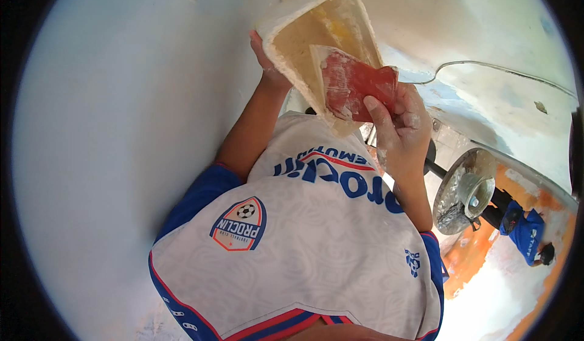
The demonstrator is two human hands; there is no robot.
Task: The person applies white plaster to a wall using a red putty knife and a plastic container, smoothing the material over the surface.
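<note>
My left hand (271,64) is closed on the side of a rectangular pale plastic tub (302,44), held tilted with its mouth facing me. Dried whitish filler crusts the rim, and a yellow smear shows inside. Most of my left fingers are hidden behind the tub. Between the thumb and fingers of my right hand (406,128) is a red putty spreader (360,87) smeared with white paste. Its pale edge lies over the tub's opening at the near right corner; whether it touches the inner wall I cannot tell.
A smooth pale wall (109,128) rises close on my left. To the right, a round, paint-stained surface (450,192) carries a translucent bucket (476,189). Beyond it is another person in a blue shirt (523,231). A thin cable (486,65) runs along the upper right.
</note>
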